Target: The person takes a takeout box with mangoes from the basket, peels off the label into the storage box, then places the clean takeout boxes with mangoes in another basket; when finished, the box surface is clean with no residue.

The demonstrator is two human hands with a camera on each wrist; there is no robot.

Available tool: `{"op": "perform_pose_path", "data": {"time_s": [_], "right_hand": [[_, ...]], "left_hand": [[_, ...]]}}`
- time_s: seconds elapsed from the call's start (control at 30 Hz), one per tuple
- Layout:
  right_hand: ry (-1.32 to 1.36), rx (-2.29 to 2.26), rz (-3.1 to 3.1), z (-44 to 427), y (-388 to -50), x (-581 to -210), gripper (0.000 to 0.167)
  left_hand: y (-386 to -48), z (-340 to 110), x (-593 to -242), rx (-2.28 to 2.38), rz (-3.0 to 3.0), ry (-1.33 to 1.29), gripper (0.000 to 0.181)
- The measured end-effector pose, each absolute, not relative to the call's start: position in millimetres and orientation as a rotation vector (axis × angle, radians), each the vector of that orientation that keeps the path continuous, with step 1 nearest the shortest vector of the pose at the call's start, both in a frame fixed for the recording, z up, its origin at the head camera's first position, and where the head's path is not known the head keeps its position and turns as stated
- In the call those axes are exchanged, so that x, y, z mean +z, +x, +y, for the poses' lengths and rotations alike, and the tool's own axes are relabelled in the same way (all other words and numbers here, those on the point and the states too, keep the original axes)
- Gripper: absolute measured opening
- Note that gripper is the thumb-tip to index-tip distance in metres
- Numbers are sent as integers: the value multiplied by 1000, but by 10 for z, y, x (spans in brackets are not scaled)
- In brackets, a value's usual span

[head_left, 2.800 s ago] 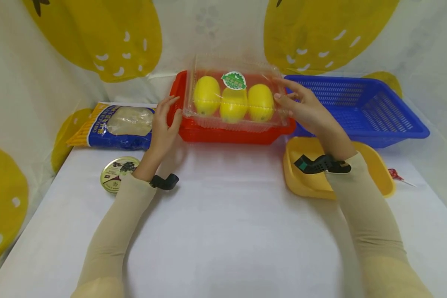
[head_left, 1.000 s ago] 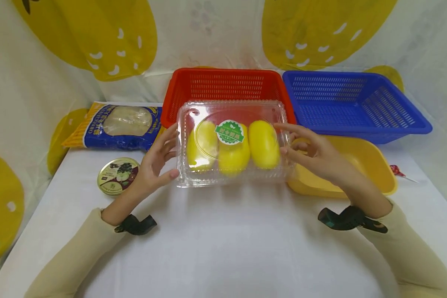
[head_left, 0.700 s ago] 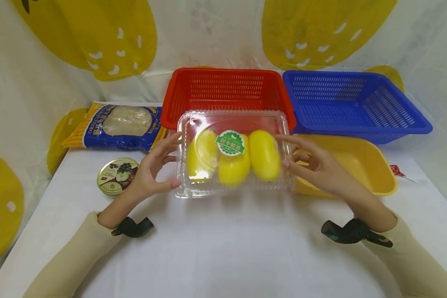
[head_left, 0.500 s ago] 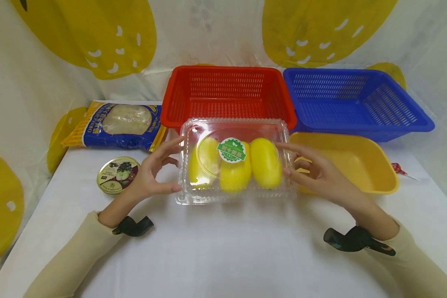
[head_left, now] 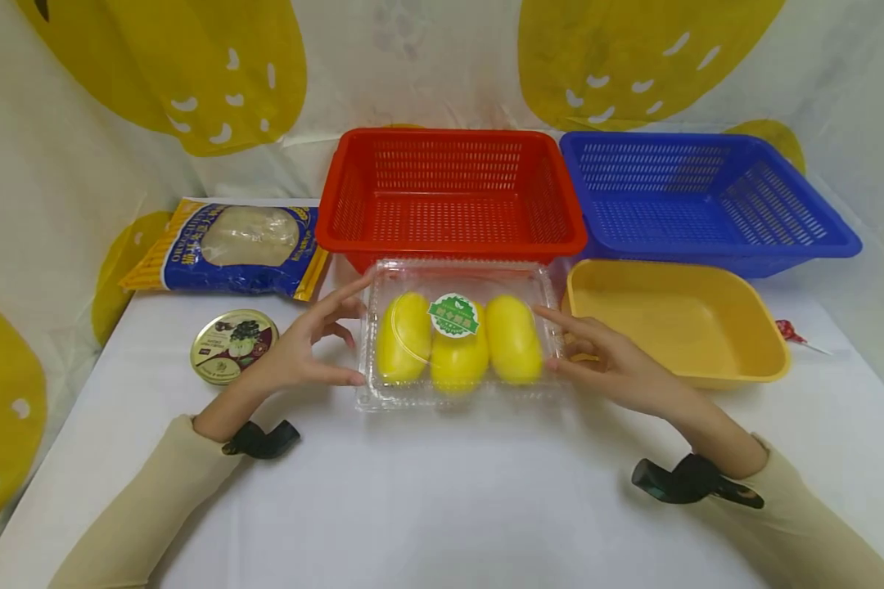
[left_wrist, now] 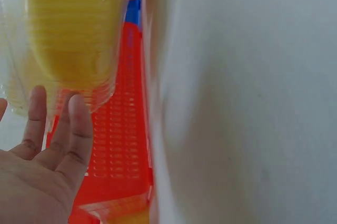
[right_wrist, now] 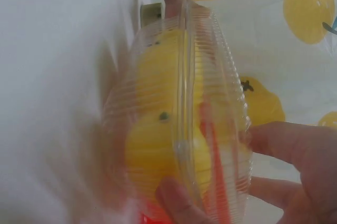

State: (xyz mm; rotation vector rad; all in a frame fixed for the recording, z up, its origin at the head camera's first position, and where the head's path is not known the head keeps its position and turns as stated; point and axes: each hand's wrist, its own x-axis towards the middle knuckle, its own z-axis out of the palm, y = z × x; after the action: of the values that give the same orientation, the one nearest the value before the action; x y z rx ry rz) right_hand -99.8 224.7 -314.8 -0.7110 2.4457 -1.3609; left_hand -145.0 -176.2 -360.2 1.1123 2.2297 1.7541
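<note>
A clear plastic clamshell box [head_left: 460,393] with a green and white label holds several yellow oval fruits [head_left: 514,339], which look like lemons or small melons. It lies between both hands, in front of the red basket [head_left: 453,245]. My left hand [head_left: 298,348] grips the box's left end, thumb at the near corner and forefinger at the far one. At the right end, my right hand [head_left: 619,368] holds the box with its thumb on the near side and fingers over the far part. Whether the box touches the table cannot be told.
Behind on the right stands a blue basket [head_left: 707,245], with a yellow tub [head_left: 678,327] in front of it. A lollipop [head_left: 790,331] lies beyond the tub. To the left are a blue pasta bag [head_left: 246,274] and a round tin [head_left: 232,348].
Both hands have brought the box out from over the red basket, toward me and down to the table's middle. The red basket's inside now shows.
</note>
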Motion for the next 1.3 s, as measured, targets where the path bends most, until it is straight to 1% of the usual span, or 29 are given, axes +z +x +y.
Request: {"op": "perform_pose_path", "data": {"time_s": [0.17,0.23,0.57,0.83,1.0,1.13,1.3], "right_hand": [[-763,-1341,2441,2216,-1030,-3220,63],[-760,-1340,2439,2204,-1038,-3240,62],[-742,-1251,2502,2170,-1060,-3233,59],[-692,-1211,2542,2164,-1037,-3258,58],[-705,-1190,2669,2126,-1024,-3222,55],[-784,-1142,2870,2081,-1023,-3185,50],[-918,-1204,2945,2014,-1074,-3162,41]], "left_hand": [[-1473,-1793,-3655,1644,2246,1011,107],[-1480,-1805,-3671,1616,2247,981,105],[-1501,-1820,-3672,1563,2230,859,103],[-1499,-1812,-3646,1451,2332,890,105],[-1507,-1819,-3664,1451,2352,965,103],[-1528,-1809,-3662,1452,2395,1063,101],[-1555,-1760,-3640,1441,2441,1075,96]]}}
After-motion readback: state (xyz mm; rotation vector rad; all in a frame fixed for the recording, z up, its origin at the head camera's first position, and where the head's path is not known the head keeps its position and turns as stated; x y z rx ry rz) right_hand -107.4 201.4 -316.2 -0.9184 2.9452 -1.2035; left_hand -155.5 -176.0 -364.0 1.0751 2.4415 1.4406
